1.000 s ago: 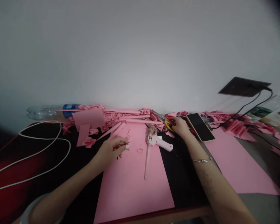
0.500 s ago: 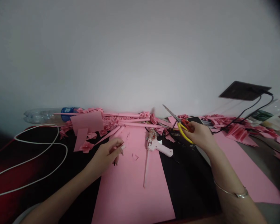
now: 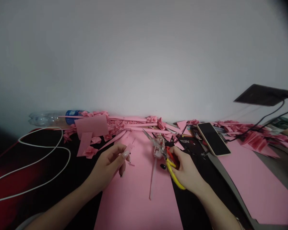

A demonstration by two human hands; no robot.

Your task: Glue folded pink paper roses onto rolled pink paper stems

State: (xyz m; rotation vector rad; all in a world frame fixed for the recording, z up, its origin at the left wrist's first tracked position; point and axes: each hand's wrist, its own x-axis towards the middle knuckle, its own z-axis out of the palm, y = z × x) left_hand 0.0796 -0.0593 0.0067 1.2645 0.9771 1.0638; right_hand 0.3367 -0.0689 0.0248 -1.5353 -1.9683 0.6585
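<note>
My left hand [image 3: 111, 163] pinches a small piece of pink paper [image 3: 129, 147] between thumb and fingertips, above a long pink paper sheet [image 3: 139, 204]. In my right hand [image 3: 186, 164] are scissors [image 3: 173, 175] with yellow and red handles, their blades pointing up and left toward the left hand. Behind the scissors lies a glue gun [image 3: 157, 152], partly hidden, with a pale glue stick [image 3: 152, 183] reaching toward me. The blades and the pinched paper are apart.
Folded pink paper flowers and rolled stems [image 3: 144, 129] lie along the wall. A plastic bottle [image 3: 48, 118] rests at far left, near a white cable [image 3: 68, 159]. On the right are a phone [image 3: 213, 139], another pink sheet [image 3: 259, 185] and a dark panel with cables [image 3: 264, 95].
My right hand has brought the scissors left and down, over the glue gun, uncovering the phone. My left hand has shifted slightly, and the small paper in it now shows.
</note>
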